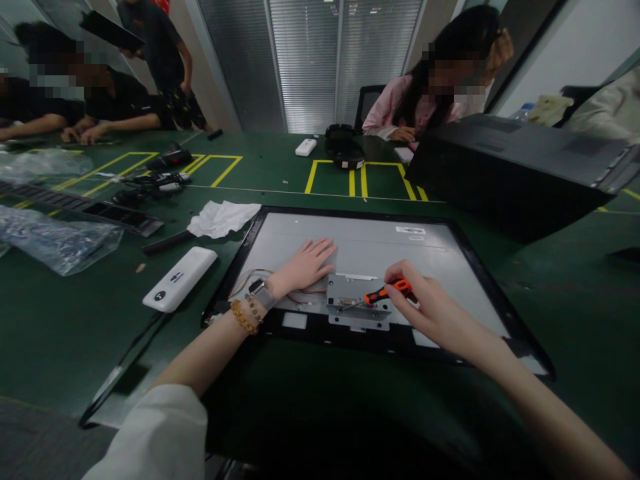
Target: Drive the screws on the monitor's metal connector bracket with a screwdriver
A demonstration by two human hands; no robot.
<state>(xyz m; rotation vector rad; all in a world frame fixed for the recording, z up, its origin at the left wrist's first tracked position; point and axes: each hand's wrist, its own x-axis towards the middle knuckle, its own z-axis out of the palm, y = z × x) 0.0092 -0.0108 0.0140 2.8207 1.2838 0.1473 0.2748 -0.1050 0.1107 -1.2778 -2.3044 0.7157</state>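
White cloth sleeve (pixel 155 433) foremost, we are resting left hand (pixel 309 265) flat, right hand (pixel 430 305) clamping orange-black screwdriver (pixel 376 296), apparently working silver metal bracket (pixel 350 287); next calling for steady alignment.

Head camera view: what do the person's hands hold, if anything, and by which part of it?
The right hand holds a screwdriver by its orange and black handle. The left hand holds nothing; it rests flat on the grey panel.

From where I operate, I can read no word or number with certainty. The white label (pixel 410 229) on the grey panel (pixel 360 237) is too small for me, and the dark marks (pixel 177 277) on the white device (pixel 194 265) are also unclear.
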